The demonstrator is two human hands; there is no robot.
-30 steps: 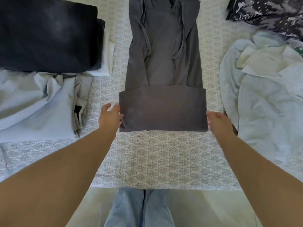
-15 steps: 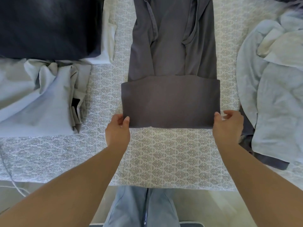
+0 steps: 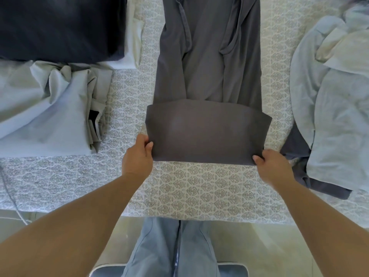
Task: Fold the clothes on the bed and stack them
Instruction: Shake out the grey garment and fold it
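**Both hands gripping the near fold of a grey garment on a patterned bed**

At the far left, a dark navy folded garment (image 3: 60,27) lies at the upper corner of the bed (image 3: 199,188), which is covered by a white spread with a repeated grey motif. A white folded item (image 3: 132,37) shows beneath the navy garment's right edge. Just nearer the viewer, a pale blue-grey crumpled garment (image 3: 46,110) rests on the spread, its edges bunched toward the right.

The left hand (image 3: 137,156) pinches the near left corner of the grey garment (image 3: 207,128), thumb on top of the cloth and the other fingers curled beneath it. The garment lies lengthwise along the middle of the bed, its sleeves folded inward over the body; its lower part is doubled back, forming a broad band whose near edge is raised slightly off the spread between the two hands. The right hand (image 3: 271,166) pinches the near right corner in the same manner, thumb above and fingers curled under.

To the right, a dark grey-blue cloth (image 3: 299,156) protrudes from beneath a pale blue heap of unfolded clothes (image 3: 335,116), which occupies the right edge of the bed. At bottom centre, the person's legs in light blue trousers (image 3: 173,248) stand against the bed's near edge.
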